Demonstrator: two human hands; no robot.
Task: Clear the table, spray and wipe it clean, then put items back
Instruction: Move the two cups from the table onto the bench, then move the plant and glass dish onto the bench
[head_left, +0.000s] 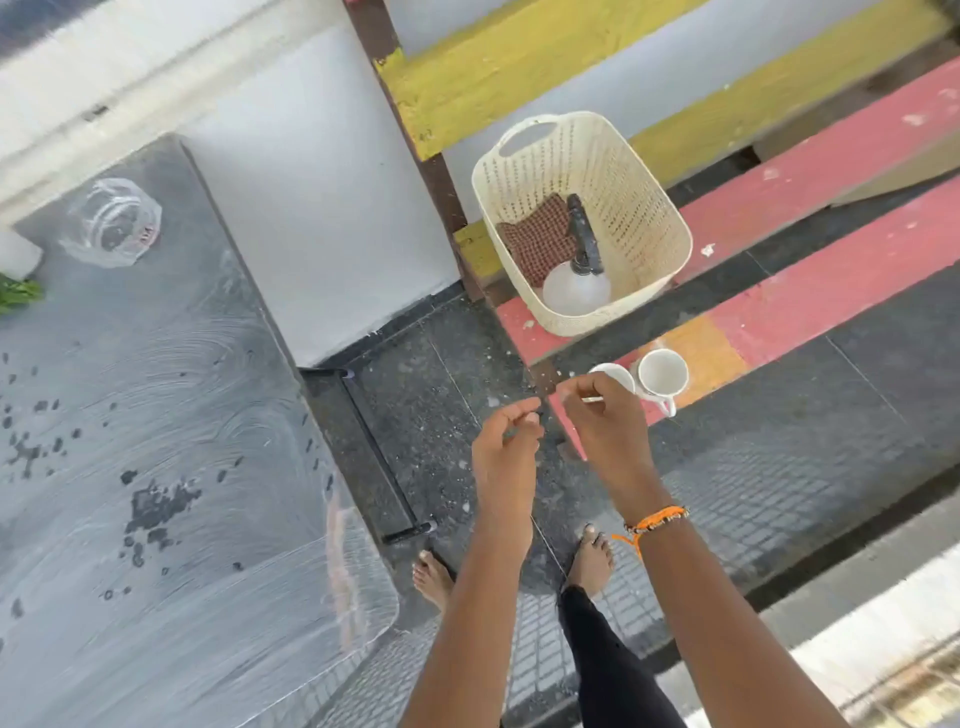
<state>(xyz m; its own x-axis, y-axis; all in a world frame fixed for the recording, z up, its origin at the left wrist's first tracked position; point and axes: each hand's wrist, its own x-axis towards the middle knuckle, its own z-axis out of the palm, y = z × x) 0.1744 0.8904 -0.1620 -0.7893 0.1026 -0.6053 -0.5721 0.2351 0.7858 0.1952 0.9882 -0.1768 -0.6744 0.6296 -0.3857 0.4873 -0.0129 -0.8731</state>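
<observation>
The glass table fills the left, streaked with wipe marks and dotted with droplets. A clear glass jar stands at its far end. To the right, a cream basket sits on a red step, holding a spray bottle and a checked cloth. Two white cups stand on the step nearer to me. My right hand hovers just in front of the cups, fingers curled, nothing clearly in it. Beside it, my left hand hangs loosely curled and holds nothing.
Painted yellow and red steps rise to the right. Dark stone floor lies between the table and the steps, with my bare feet on it. A white wall stands behind. Green leaves show at the table's left edge.
</observation>
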